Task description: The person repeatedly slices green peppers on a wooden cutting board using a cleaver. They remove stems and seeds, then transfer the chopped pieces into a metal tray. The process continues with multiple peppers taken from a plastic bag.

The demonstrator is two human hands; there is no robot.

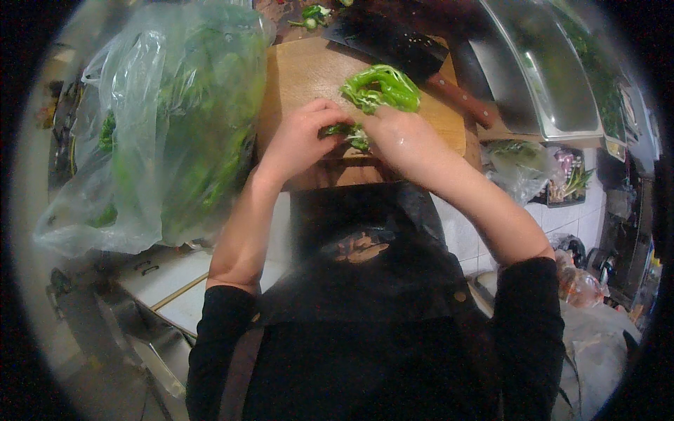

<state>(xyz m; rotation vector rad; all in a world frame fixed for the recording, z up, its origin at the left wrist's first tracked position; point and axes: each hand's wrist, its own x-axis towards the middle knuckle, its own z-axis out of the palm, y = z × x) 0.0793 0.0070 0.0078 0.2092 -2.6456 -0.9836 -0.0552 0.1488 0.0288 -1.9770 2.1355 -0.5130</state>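
Observation:
Over the near part of a wooden cutting board (300, 63), my left hand (310, 129) pinches a piece of green pepper (358, 138) with pale inner flesh. My right hand (395, 129) is at the right side of the same piece, its fingertips bent down and partly hidden. Just beyond the right hand lies an opened green pepper (387, 87) on the board. A cleaver with a dark, wide blade (379, 44) rests across the board's far edge. Its riveted wooden handle (463, 100) points toward the right.
A big translucent plastic bag (137, 105) full of green peppers stands at the left. Pepper stem scraps (313, 17) lie beyond the board. Metal trays (547, 68) line the right side, with a bag of greens (518, 158) and a black tray of vegetables (568, 179) lower down.

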